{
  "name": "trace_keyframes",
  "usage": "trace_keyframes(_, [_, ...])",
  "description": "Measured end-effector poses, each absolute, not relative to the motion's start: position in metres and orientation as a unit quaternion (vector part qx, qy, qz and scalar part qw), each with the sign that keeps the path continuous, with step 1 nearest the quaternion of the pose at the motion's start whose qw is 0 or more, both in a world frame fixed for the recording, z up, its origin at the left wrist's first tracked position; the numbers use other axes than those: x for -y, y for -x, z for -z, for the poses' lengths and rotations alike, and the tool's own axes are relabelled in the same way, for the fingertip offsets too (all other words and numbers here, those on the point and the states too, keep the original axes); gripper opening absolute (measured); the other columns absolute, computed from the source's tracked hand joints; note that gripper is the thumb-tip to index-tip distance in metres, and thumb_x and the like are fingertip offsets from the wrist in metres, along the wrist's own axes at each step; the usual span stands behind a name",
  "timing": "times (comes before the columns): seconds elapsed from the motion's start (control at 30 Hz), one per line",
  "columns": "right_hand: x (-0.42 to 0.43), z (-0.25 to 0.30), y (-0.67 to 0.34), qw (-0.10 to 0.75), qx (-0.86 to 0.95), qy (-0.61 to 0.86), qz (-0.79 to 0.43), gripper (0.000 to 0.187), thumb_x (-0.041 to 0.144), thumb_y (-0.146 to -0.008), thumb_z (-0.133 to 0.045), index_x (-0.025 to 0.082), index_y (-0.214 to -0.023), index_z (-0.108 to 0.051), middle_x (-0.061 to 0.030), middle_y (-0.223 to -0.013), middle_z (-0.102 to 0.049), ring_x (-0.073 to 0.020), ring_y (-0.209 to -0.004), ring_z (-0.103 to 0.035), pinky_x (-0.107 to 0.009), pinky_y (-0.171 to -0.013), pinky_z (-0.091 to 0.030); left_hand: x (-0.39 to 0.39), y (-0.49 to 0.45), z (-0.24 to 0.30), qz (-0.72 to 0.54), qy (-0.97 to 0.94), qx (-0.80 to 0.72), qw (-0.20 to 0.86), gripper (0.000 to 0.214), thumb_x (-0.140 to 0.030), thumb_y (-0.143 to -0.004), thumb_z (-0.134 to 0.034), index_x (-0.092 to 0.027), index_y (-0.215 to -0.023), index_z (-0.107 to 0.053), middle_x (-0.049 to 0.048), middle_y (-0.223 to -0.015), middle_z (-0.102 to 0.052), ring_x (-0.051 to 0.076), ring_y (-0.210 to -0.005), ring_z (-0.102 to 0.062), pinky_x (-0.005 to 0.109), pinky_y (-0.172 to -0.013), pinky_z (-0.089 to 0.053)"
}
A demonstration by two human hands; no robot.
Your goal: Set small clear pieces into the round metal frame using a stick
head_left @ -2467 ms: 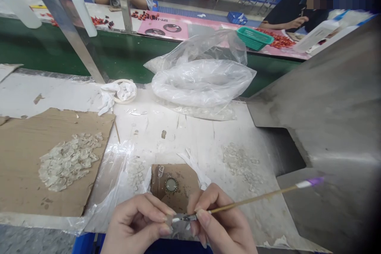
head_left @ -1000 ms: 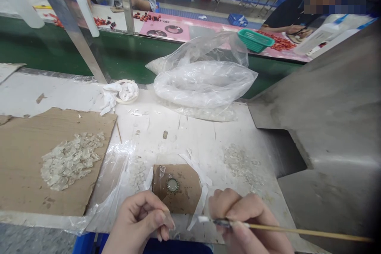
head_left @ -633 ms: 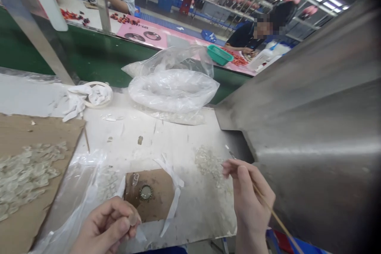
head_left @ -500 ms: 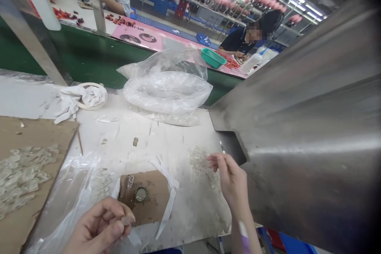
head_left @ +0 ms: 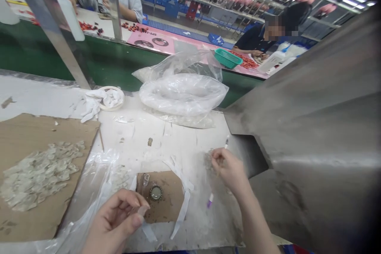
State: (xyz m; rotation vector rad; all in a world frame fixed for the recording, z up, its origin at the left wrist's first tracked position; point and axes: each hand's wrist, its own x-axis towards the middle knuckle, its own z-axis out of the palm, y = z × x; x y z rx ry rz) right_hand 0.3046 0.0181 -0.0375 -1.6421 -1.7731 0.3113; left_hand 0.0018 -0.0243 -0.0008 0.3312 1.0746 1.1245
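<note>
Left hand (head_left: pixel 120 215) pinches a clear piece (head_left: pixel 143 209), which could drop if the pinch loosens; right hand (head_left: pixel 228 165) bunches together, small pile (head_left: pixel 208 160) just beside; its hold I cannot tell.

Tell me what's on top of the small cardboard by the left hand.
On the small cardboard: a round, scallop-edged piece left of centre, and a clear piece near its upper-left corner. The left hand covers part of its lower left; can't see what's there.
</note>
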Motion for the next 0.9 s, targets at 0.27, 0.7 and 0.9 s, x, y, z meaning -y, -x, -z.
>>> trace_keyframes(0.27, [0.006,-0.036,-0.203,0.494,0.781,0.288,-0.253,0.030,-0.004,-0.084,-0.060,0.023,-0.081,-0.050,-0.0001,-0.075,-0.069,-0.0116,-0.057,-0.065,-0.023,-0.053,-0.056,0.021,-0.018,-0.009,-0.523,-0.162,-0.412,0.729,0.028,-0.030,-0.051,-0.101,-0.022,-0.061,-0.076,-0.0031,-0.064,-0.076,0.006,-0.060,-0.066,0.010,-0.060,-0.050])
trace_keyframes(0.7, [0.002,-0.019,-0.187,0.467,0.747,0.261,-0.395,0.029,0.009,-0.090,-0.065,0.028,-0.079,-0.045,-0.0007,-0.074,-0.068,-0.0148,-0.061,-0.062,-0.028,-0.055,-0.053,0.022,-0.018,-0.010,-0.482,-0.149,-0.377,0.777,0.028,-0.025,-0.049,-0.102,-0.022,-0.057,-0.075,-0.0029,-0.059,-0.076,0.008,-0.056,-0.068,0.013,-0.055,-0.050])
trace_keyframes(0.9, [0.002,0.002,-0.169,0.519,0.557,0.186,-0.621,0.031,0.024,-0.089,-0.068,0.027,-0.072,-0.041,0.0013,-0.073,-0.056,-0.0141,-0.058,-0.052,-0.027,-0.053,-0.046,0.022,-0.009,-0.012,-0.466,-0.230,-0.407,0.751,0.033,-0.025,-0.042,-0.103,-0.023,-0.063,-0.077,-0.0040,-0.060,-0.071,0.011,-0.060,-0.063,0.017,-0.059,-0.046])
